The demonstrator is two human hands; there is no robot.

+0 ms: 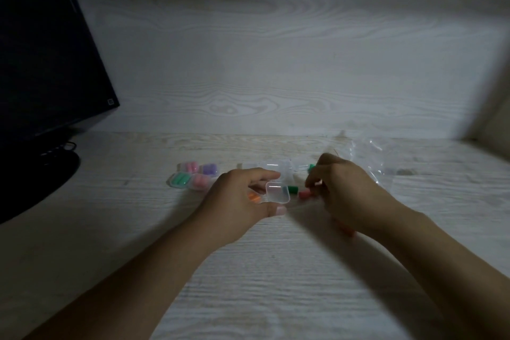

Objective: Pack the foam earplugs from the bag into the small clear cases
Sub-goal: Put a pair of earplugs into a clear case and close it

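Left hand: grasps an open clear case between thumb and forefinger.
Right hand: pinches a red earplug just right of the case.
Bag: far right on the worktop.

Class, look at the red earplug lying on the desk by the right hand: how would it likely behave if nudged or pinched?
The red earplug looks like a short cylinder lying on its side, so a nudge would probably roll it across the desk. Being foam, it is likely very light and would squash under the right hand fingers rather than break.
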